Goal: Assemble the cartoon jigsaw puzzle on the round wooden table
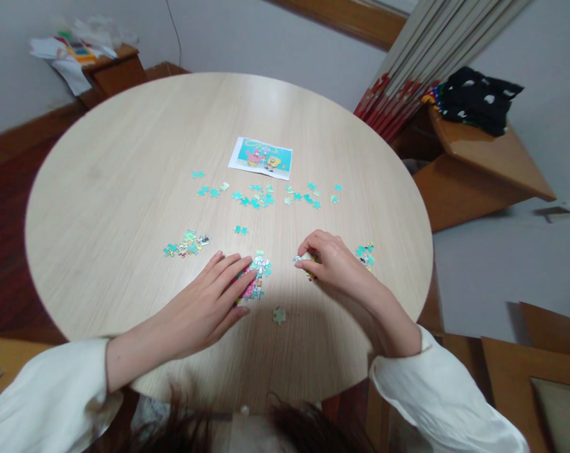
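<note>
My left hand [209, 302] lies flat on the round wooden table [124, 157], fingers stretched over the edge of a small joined cluster of puzzle pieces [259, 272]. My right hand [329, 261] is curled, pinching a small puzzle piece [298, 258] just right of that cluster. A single face-down piece [279, 315] lies between my hands, nearer me. Loose teal pieces [261, 196] are scattered across the middle, with another group [187, 243] at the left and a few [366, 253] beside my right hand. A cartoon reference picture [261, 157] lies beyond them.
A wooden chair [483, 170] with a black spotted cloth [478, 100] stands at the right, beside a bundle of leaning poles [417, 56]. A small wooden stand with papers [84, 53] sits at the back left. More wooden furniture [540, 371] is at the lower right.
</note>
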Tool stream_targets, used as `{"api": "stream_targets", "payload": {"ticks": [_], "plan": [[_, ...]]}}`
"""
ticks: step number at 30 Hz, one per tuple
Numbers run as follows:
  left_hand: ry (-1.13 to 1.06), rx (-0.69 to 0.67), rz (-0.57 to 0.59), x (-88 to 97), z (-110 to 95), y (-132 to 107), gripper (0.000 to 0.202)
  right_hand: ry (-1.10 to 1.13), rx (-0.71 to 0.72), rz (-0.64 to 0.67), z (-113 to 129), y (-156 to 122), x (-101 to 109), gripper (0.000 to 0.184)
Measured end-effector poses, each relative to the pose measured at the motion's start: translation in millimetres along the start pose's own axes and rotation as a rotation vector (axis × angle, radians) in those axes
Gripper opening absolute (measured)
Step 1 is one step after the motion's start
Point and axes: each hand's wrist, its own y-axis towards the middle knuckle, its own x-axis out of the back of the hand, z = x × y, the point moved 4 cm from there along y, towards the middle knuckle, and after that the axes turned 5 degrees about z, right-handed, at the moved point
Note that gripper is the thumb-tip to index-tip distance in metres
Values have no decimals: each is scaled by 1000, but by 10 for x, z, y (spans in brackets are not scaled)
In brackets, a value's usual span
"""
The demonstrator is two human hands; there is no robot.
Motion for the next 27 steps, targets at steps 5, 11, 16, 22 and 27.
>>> {"api": "stream_targets", "payload": {"ticks": [5, 11, 16, 22, 27], "plan": [[-38, 13, -38, 67, 39, -75, 49, 136, -25, 31, 99, -36, -29, 12], [-84, 2, -28, 65, 22, -66, 44, 432, 33, -19, 316, -150, -199, 13], [-74, -57, -58, 54, -42, -34, 35, 818, -124, 68, 359, -177, -378, 11], [-101, -94, -88, 86, -89, 2, 36, 1062, -246, 125, 383, -159, -460, 20], [-90, -128, -126, 109, -138, 37, 32, 1121, -259, 150, 404, -159, -494, 20]]}}
